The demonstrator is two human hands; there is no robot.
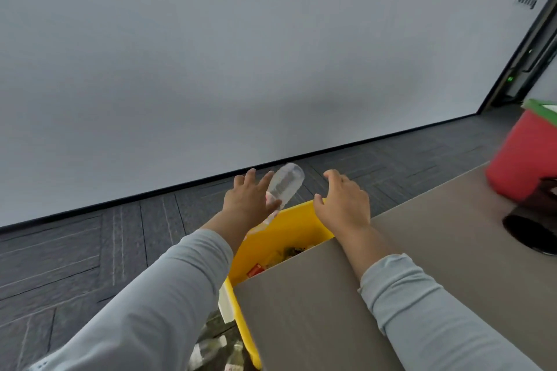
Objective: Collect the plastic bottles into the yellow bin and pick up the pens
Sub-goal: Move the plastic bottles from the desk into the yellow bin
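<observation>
A clear plastic bottle [285, 185] hangs tilted, neck down, over the far rim of the yellow bin [297, 227]. My left hand [250, 200] is beside it with fingers spread straight; the thumb lies against the bottle's lower part without curling round it. My right hand [342, 202] hovers over the bin's far right corner, fingers loosely bent and holding nothing. Scraps and wrappers lie inside the bin, which the table edge partly hides. I see no pens.
A grey-brown table [331, 310] fills the lower right, its corner over the bin. A red bucket with a green lid [524, 156] and a black object [536, 226] stand at its far right. Dark carpet tiles run to a white wall.
</observation>
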